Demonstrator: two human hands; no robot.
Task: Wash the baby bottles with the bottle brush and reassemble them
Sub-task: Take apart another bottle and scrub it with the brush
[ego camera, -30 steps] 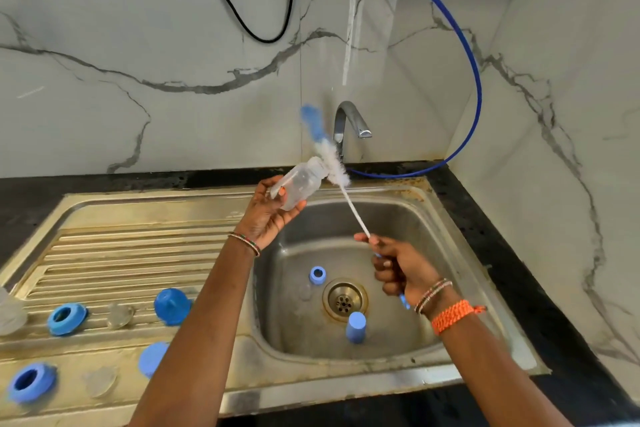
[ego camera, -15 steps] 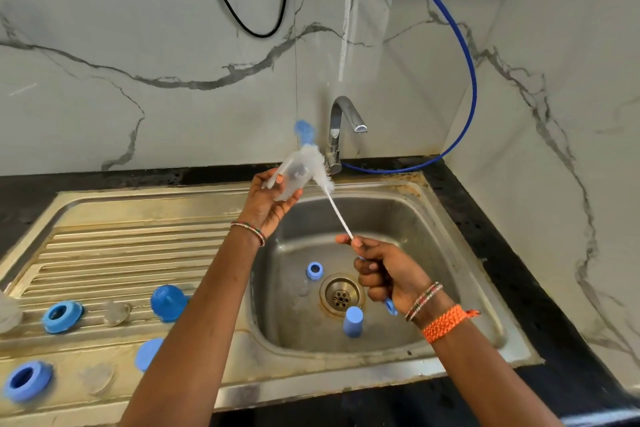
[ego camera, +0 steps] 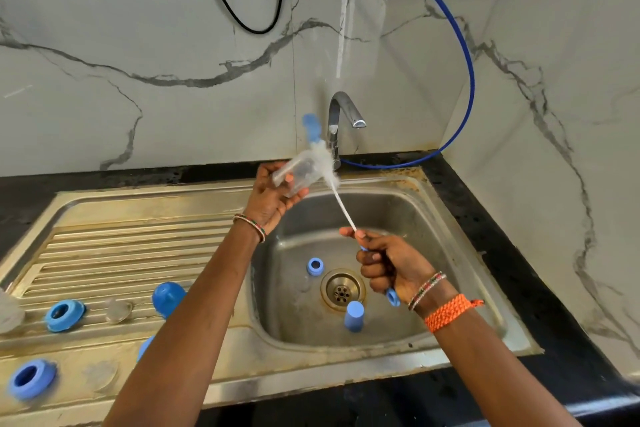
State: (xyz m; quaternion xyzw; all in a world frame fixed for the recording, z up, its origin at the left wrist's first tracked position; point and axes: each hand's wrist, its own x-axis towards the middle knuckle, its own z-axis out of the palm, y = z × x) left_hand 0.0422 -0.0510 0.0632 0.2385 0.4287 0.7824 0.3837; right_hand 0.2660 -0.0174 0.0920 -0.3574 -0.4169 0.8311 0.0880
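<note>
While sink (ego camera: pixel 450 204) filled lower centre, left hand (ego camera: pixel 268 198) gripped clear bottle (ego camera: pixel 298 172) at centre frame, fingers curled round body; likely light, slippery wet. Right hand (ego camera: pixel 388 263) pinched bottle brush (ego camera: pixel 341 206) by stiff stem.

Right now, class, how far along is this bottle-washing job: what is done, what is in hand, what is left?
Done: the bottles are apart; blue rings and a blue cap lie on the draining board. In hand: the left hand holds a clear bottle; the right hand holds the brush against it. Left: a ring and cap in the sink, then reassembly.
</note>
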